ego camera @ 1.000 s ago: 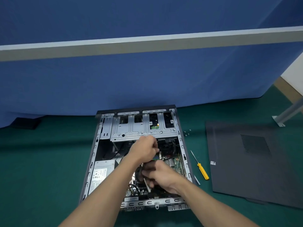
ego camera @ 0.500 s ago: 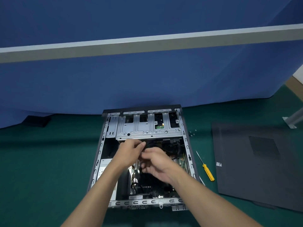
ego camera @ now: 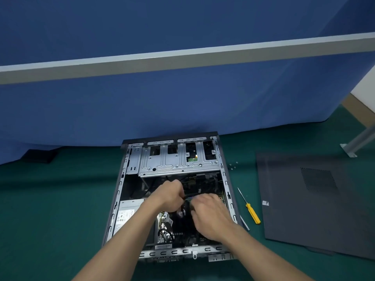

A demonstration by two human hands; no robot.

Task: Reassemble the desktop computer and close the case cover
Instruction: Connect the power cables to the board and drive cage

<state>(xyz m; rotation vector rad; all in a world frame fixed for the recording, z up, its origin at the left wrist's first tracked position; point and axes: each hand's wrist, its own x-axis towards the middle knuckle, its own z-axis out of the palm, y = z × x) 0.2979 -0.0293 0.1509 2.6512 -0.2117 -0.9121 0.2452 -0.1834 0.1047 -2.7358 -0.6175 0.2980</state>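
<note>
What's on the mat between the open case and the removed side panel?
Head view: a yellow-handled screwdriver, a slim tool beside the case, and a few loose screws farther back, all on the green mat short of the side panel.

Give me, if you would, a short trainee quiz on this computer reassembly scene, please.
1. True or false: the case cover is already fitted on the computer case.
2. The yellow-handled screwdriver lies: A inside the case; B on the mat between case and cover; C on the cover.
3. What do the left hand and right hand handle inside the case?
Key: 1 false; 2 B; 3 a black cable.
</note>
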